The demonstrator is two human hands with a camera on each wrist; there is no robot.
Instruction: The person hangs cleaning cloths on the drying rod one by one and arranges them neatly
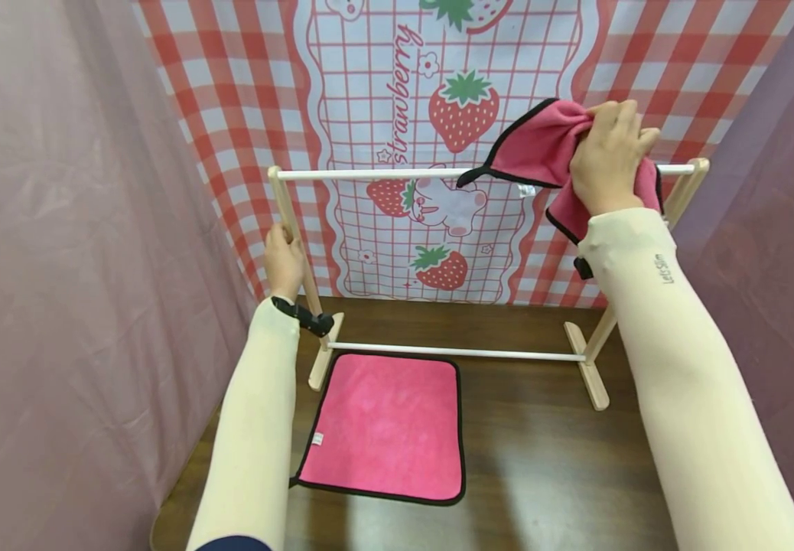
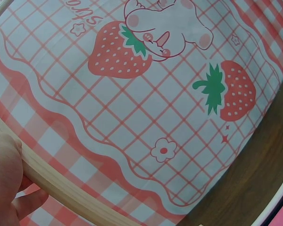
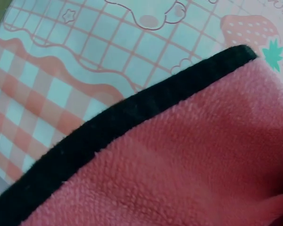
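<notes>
A small rack has a white top bar [image 1: 376, 174] between two wooden posts. My left hand [image 1: 283, 260] holds its left wooden post [image 1: 310, 283] below the top corner; the left wrist view shows the thumb side and a fingertip around that post [image 2: 61, 190]. Up at the right end of the bar, my right hand [image 1: 610, 157] grips a bunched pink towel [image 1: 538, 145] with black edging. The towel drapes across the bar, partly hidden by the hand. Its fabric [image 3: 193, 155] fills much of the right wrist view, where no fingers show.
Another pink towel [image 1: 390, 428] lies flat on the brown wooden table [image 1: 528, 459], in front of the rack's lower bar [image 1: 452, 352]. Behind the rack hangs a strawberry-print checked cloth [image 1: 252, 69]. Pinkish curtains [image 1: 60, 229] close off both sides.
</notes>
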